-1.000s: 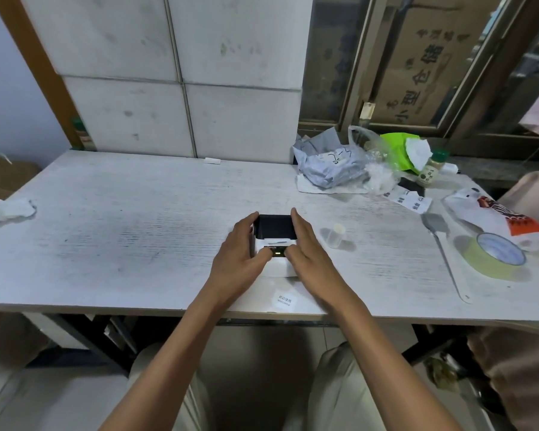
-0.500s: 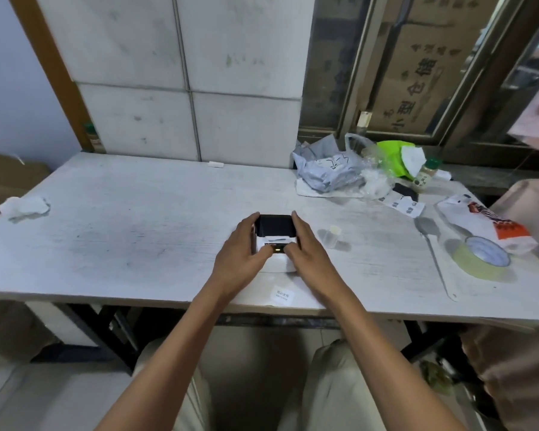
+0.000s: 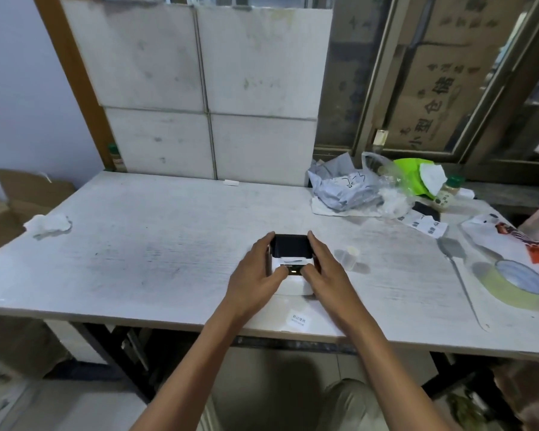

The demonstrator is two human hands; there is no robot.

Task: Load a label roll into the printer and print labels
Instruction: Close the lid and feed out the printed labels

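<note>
Both hands clasp the small printer (image 3: pixel 291 265) at centre frame, on the white table (image 3: pixel 137 259): left hand (image 3: pixel 255 275) and right hand (image 3: pixel 327 275) wrap its sides, thumbs pressing its top. A printed label (image 3: pixel 297 320) lies just below, at the table's near edge.

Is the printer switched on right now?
On, apparently: a small light glows on the printer front panel, between the thumbs of the left hand and right hand.

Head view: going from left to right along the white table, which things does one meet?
Crumpled white tissue → left hand → small white and black label printer → right hand → small clear plastic cup → grey long-handled spoon → pale green tape roll.
</note>
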